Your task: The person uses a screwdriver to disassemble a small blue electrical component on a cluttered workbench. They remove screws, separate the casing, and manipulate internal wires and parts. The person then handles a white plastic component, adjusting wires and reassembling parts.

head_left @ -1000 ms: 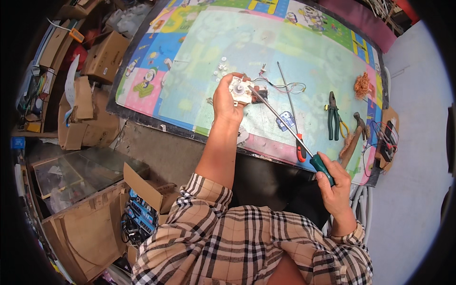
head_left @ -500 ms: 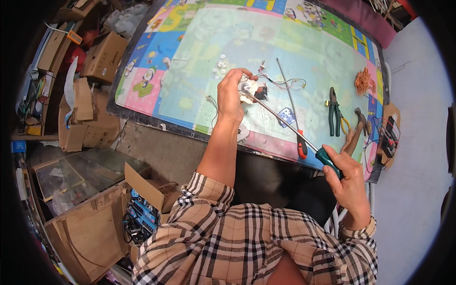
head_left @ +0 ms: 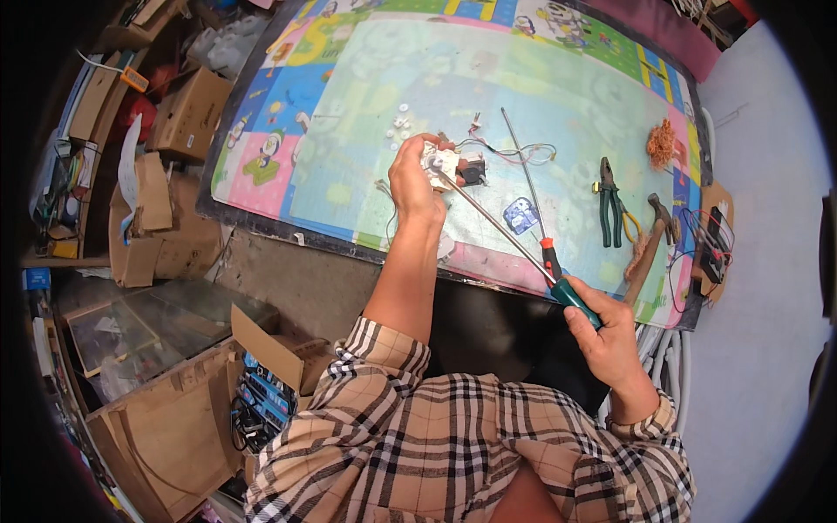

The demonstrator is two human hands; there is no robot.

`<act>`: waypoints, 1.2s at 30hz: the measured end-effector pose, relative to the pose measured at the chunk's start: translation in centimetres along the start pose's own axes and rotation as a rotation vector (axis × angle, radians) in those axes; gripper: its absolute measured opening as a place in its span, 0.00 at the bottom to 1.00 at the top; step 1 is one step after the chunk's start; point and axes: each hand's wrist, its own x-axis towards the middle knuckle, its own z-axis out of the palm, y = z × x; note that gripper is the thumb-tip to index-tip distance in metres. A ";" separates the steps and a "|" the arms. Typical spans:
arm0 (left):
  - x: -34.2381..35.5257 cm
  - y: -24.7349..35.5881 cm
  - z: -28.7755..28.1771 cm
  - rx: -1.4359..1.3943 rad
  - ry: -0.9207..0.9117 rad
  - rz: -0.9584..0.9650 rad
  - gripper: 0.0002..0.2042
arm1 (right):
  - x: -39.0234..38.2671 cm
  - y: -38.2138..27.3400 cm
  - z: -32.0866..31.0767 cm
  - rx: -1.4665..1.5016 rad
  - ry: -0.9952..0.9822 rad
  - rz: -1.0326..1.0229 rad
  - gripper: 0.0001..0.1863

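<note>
My left hand (head_left: 415, 185) is closed round a small white plastic mechanism (head_left: 442, 164), which has a black part (head_left: 473, 172) at its right side. In my right hand (head_left: 603, 336) is a long screwdriver with a green handle (head_left: 574, 299). Its steel shaft runs up and left, and the tip meets the white mechanism; the exact contact point is too small to tell. A second screwdriver, with a red and black handle (head_left: 550, 259), lies on the table and passes under the green one's shaft. Beside it rests a small blue piece (head_left: 521, 215).
Thin wires (head_left: 521, 155) lie beyond the mechanism, and small white parts (head_left: 401, 122) are left of them. Green-handled pliers (head_left: 608, 205), a yellow-handled tool (head_left: 629, 228), a hammer (head_left: 647, 248) and a copper wire bundle (head_left: 660, 145) lie to the right. Cardboard boxes (head_left: 187, 109) stand at left.
My right hand and the green screwdriver's handle have moved left and slightly down, so the shaft stands steeper. The left hand with the mechanism has shifted slightly left.
</note>
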 end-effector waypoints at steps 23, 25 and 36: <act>0.7 -0.3 -0.7 -0.050 0.037 -0.183 0.12 | 0.3 0.4 0.0 -0.243 0.037 -0.092 0.22; 0.6 -0.3 -0.6 -0.014 -0.002 -0.191 0.12 | 0.2 0.2 -0.8 -0.331 0.037 -0.139 0.23; 1.3 -0.9 -1.4 -0.226 -0.155 -0.315 0.14 | 0.2 1.1 -0.7 -0.159 0.019 -0.128 0.22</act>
